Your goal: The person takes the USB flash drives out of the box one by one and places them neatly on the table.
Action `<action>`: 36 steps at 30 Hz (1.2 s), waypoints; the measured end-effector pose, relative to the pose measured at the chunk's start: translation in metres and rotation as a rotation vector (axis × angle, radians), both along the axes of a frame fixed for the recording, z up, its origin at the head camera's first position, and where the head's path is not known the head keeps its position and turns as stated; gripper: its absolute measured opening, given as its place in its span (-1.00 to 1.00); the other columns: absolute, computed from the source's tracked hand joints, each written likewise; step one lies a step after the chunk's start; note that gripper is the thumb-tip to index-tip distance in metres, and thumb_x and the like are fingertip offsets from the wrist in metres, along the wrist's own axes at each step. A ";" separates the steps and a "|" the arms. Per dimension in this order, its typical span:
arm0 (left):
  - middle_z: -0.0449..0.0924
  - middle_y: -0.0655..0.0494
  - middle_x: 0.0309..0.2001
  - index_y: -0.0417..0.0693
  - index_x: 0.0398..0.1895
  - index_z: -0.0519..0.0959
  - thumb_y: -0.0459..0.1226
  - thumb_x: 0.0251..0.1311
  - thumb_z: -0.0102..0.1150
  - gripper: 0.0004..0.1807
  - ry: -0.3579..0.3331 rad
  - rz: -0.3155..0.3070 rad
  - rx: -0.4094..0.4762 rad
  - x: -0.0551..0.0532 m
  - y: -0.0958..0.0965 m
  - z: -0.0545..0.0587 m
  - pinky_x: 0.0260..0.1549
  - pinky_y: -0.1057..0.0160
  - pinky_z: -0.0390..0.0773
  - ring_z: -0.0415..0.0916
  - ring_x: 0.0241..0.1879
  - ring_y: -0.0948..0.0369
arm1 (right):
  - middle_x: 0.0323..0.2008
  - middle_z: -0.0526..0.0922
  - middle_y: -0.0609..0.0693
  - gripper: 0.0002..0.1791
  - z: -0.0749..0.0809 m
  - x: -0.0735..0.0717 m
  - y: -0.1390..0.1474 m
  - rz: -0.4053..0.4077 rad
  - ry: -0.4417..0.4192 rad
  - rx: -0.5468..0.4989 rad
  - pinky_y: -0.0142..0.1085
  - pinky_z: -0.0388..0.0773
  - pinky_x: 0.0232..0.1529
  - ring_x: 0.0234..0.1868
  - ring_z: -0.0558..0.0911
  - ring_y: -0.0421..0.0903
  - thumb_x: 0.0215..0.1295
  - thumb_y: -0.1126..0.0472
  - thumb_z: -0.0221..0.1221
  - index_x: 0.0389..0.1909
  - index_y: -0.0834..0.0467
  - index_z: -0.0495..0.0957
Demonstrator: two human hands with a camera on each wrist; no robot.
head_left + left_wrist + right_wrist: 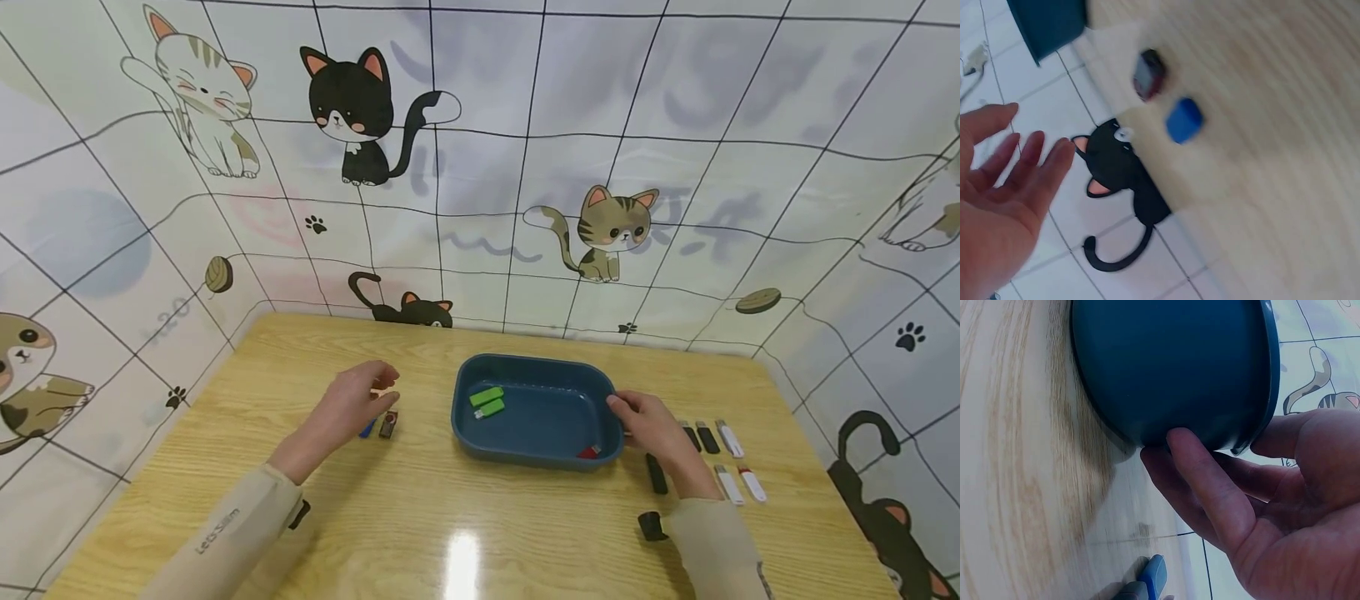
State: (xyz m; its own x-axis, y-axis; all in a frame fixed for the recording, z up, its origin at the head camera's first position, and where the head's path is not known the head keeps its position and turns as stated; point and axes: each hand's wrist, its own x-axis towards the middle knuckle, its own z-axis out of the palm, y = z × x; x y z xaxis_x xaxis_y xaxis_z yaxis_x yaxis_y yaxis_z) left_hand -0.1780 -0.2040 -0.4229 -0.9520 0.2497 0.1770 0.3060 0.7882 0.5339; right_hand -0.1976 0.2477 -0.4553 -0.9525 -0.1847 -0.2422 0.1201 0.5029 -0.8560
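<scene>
A dark blue plastic bin stands mid-table. Inside it are two green USB sticks at the left and a red USB stick near the front right corner. My right hand grips the bin's right end, thumb over the rim and fingers against the outer wall. To the left of the bin my left hand hovers with relaxed, gently bent fingers and nothing in it. Close by lie a blue USB stick and a dark brown one, apart from the fingers in the left wrist view.
Right of the bin, black USB sticks and white ones lie in rows, including one with a red part. A longer black stick rests by the right wrist. A cat-print wall covering closes off the table's back and sides.
</scene>
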 end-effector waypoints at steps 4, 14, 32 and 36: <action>0.63 -0.05 0.04 -0.20 0.08 0.61 -0.35 0.34 0.34 -0.71 0.085 -0.167 -0.021 0.000 0.017 0.010 0.03 -0.01 0.68 0.62 0.04 -0.03 | 0.36 0.34 0.54 -0.35 -0.001 -0.001 0.000 -0.001 0.006 -0.006 -0.05 0.70 0.06 0.29 0.52 0.36 0.70 0.08 -0.11 0.49 0.53 0.12; 0.59 0.11 0.10 -0.08 0.12 0.61 -0.30 0.40 0.29 -0.73 0.087 -0.444 -0.129 -0.012 0.052 0.024 0.14 0.05 0.60 0.58 0.12 0.08 | 0.41 0.26 0.54 -0.31 0.002 0.001 0.000 0.002 -0.017 -0.005 -0.01 0.68 0.10 0.34 0.46 0.38 0.70 0.06 -0.11 0.52 0.53 0.06; 0.55 -0.04 0.14 -0.15 0.13 0.65 -0.24 0.48 0.20 -0.73 0.009 -0.604 -0.344 -0.040 0.118 0.015 0.06 0.12 0.62 0.55 0.10 0.06 | 0.40 0.30 0.53 -0.33 0.004 -0.001 0.000 -0.003 -0.011 -0.012 -0.01 0.68 0.09 0.32 0.48 0.37 0.70 0.06 -0.11 0.50 0.53 0.10; 0.57 -0.05 0.12 -0.15 0.15 0.65 -0.19 0.48 0.22 -0.69 0.005 -0.545 -0.430 -0.040 0.132 0.011 0.02 0.15 0.65 0.59 0.07 0.08 | 0.38 0.32 0.53 -0.34 0.004 0.001 0.000 -0.001 -0.014 -0.028 -0.02 0.69 0.08 0.31 0.50 0.37 0.70 0.07 -0.11 0.50 0.52 0.12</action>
State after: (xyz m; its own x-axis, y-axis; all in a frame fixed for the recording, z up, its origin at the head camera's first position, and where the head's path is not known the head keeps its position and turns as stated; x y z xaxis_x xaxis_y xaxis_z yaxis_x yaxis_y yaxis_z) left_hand -0.2177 -0.0723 -0.4122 -0.6701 0.7411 -0.0406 0.7201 0.6624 0.2067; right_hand -0.1967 0.2476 -0.4513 -0.9492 -0.1905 -0.2503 0.1329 0.4783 -0.8681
